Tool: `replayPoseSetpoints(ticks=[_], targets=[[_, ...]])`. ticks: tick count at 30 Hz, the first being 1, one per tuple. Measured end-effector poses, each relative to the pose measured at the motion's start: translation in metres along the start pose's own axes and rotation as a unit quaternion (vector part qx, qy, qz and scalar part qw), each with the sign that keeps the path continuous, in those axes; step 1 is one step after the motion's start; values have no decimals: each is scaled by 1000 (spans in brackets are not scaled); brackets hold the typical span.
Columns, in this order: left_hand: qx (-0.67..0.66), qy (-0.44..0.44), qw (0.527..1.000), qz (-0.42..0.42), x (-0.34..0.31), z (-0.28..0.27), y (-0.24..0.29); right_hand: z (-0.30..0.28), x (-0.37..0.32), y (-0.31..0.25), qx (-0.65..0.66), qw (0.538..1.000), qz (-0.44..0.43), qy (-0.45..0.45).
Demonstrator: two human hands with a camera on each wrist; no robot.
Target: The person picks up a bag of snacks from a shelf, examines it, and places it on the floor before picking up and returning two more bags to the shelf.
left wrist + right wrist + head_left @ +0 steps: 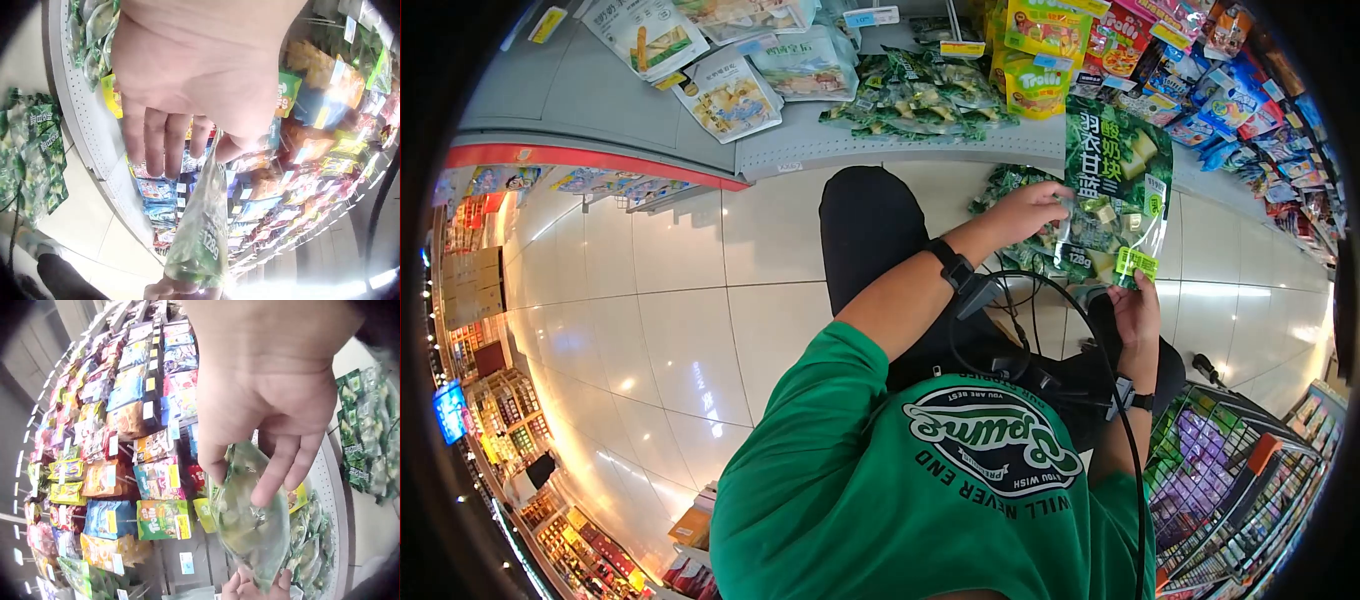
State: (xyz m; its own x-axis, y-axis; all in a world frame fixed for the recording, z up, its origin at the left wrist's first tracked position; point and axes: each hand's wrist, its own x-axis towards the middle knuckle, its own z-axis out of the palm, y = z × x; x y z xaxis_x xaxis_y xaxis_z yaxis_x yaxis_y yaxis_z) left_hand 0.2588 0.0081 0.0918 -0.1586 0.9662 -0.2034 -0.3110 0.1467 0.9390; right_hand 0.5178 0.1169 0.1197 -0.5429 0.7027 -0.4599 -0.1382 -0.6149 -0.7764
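Observation:
A green printed bag (pixel 1115 190) marked 128g hangs between the two hands, its front towards the head camera. My left hand (pixel 1035 208) pinches its left edge; in the left wrist view the hand (pixel 194 81) has its thumb and a finger on the narrow side of the bag (pixel 203 234). At the lower right corner my right hand (pixel 1138 312) grips the bag. The right wrist view shows the bag (pixel 250 512) bulging side-on, between the thumb and fingers of the right hand (pixel 269 400).
More green bags (pixel 1015 190) lie on the floor behind the held one, and others (pixel 920 95) fill the grey shelf (pixel 900 150). Snack packets (pixel 1200 90) hang at the upper right. A wire cart (pixel 1230 480) stands at the lower right. Black cables (pixel 1090 320) run beside the right forearm.

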Motion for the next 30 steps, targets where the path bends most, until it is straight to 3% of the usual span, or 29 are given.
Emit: replayPoseSetpoints(ticks=[4, 6, 10, 13, 15, 19, 22, 24, 26, 28, 30], targets=[[-6, 27, 999, -31, 7, -14, 2, -26, 5, 11, 92, 994, 43, 32], [-76, 188, 977, -68, 19, -36, -13, -34, 6, 15, 110, 992, 38, 48], [-130, 407, 891, -155, 40, -94, -33, -57, 14, 22, 127, 989, 33, 64], [-95, 474, 854, -192, 61, -159, -63, -59, 18, 21, 153, 987, 18, 53], [-61, 485, 819, -300, 66, -196, -77, -53, 20, 18, 155, 986, 15, 57], [63, 486, 826, -279, 72, -220, -96, -57, 22, 19, 153, 984, 16, 87], [56, 508, 820, -258, 88, -221, -113, -56, 21, 19, 147, 984, 18, 101], [91, 515, 820, -231, 97, -249, -142, -56, 25, 20, 142, 984, 17, 107], [127, 513, 823, -208, 104, -236, -148, -62, 27, 23, 149, 984, 17, 92], [-117, 614, 777, -77, 96, -190, -83, -55, 29, 20, 155, 984, 13, 85], [-157, 616, 771, -41, 92, -183, -60, -51, 32, 21, 146, 985, 17, 93]])
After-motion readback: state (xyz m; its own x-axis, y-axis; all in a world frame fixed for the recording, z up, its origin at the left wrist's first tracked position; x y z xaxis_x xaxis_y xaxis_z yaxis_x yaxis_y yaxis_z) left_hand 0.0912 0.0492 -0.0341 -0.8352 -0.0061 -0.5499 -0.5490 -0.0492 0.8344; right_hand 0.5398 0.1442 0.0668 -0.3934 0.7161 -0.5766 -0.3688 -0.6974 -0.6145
